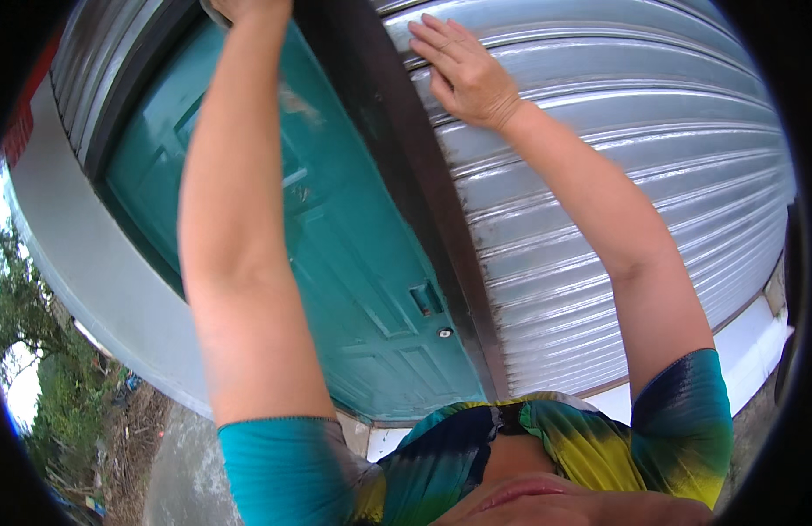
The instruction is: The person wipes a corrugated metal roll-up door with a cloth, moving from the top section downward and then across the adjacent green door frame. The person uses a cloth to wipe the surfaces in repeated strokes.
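Observation:
Both my arms reach up in front of a teal panelled door (pixel 353 263) and a metal roller shutter (pixel 577 164). My left hand (pixel 251 8) is at the top edge, over the upper part of the door, and mostly cut off by the frame. A curved greyish edge of some object (pixel 216 14) shows beside it; what it is and whether I grip it cannot be made out. My right hand (pixel 475 75) lies with fingers stretched against or just in front of the shutter slats, holding nothing. A dark brown door frame (pixel 406 171) runs between the two hands.
Low on the door are a recessed handle (pixel 425 299) and a round lock (pixel 444 333). A pale wall (pixel 110 256) borders the door at left. Beyond it are concrete ground (pixel 189 460), dry debris (pixel 133 434) and green trees (pixel 64 388).

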